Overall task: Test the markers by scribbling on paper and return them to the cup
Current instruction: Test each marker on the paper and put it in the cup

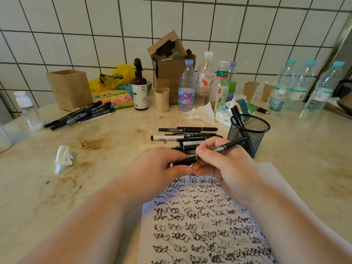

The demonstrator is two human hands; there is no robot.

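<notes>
My right hand (224, 164) grips a black marker (227, 146) whose far end points toward the black mesh cup (248, 133). My left hand (162, 166) pinches the marker's near end or cap (185, 161); whether the cap is on or off I cannot tell. Both hands hover above the top edge of the paper (205, 221), which is covered in black scribbles. A pile of several black markers (188, 137) lies just beyond my hands. The mesh cup holds a couple of markers (237, 116).
A second heap of markers (83, 115) lies at the back left by a wooden box (69, 89). Crumpled tissue (63, 158) sits left. Several bottles (186, 86), paper cups (162, 100), a spray bottle (140, 88) and a cardboard box (169, 60) line the tiled wall.
</notes>
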